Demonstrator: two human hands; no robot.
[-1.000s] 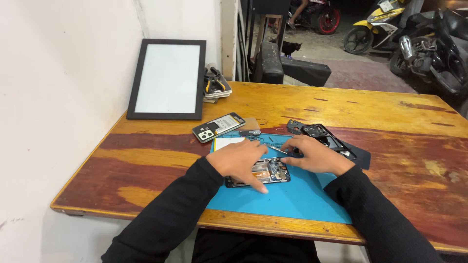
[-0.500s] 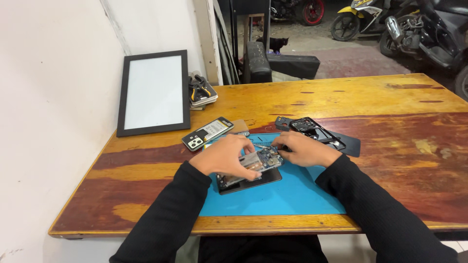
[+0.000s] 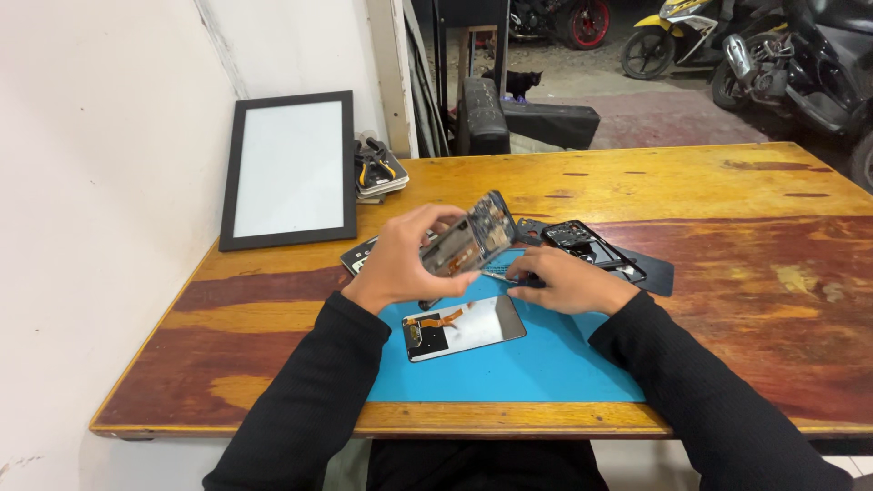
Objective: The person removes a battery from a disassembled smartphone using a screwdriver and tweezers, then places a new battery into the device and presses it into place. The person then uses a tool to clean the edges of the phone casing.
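Observation:
My left hand (image 3: pixel 400 259) holds an opened phone body (image 3: pixel 471 238) tilted up off the table, its inner parts facing me. Under it, a detached phone screen (image 3: pixel 462 327) with an orange flex cable lies flat on the blue work mat (image 3: pixel 509 359). My right hand (image 3: pixel 568 277) rests on the mat next to the phone body and pinches a thin metal tool (image 3: pixel 498 274), probably tweezers, whose tip points left under the phone body. Both arms are in black sleeves.
A black-framed white panel (image 3: pixel 287 169) leans against the wall at the back left. Pliers on a small stack (image 3: pixel 376 172) lie beside it. Another dismantled phone frame (image 3: pixel 589 247) sits on a dark mat behind my right hand. Motorbikes stand beyond the wooden table (image 3: pixel 727 182).
My left hand has lifted the phone body off the mat and tilted it up. The screen has come away from it and stays lying on the mat.

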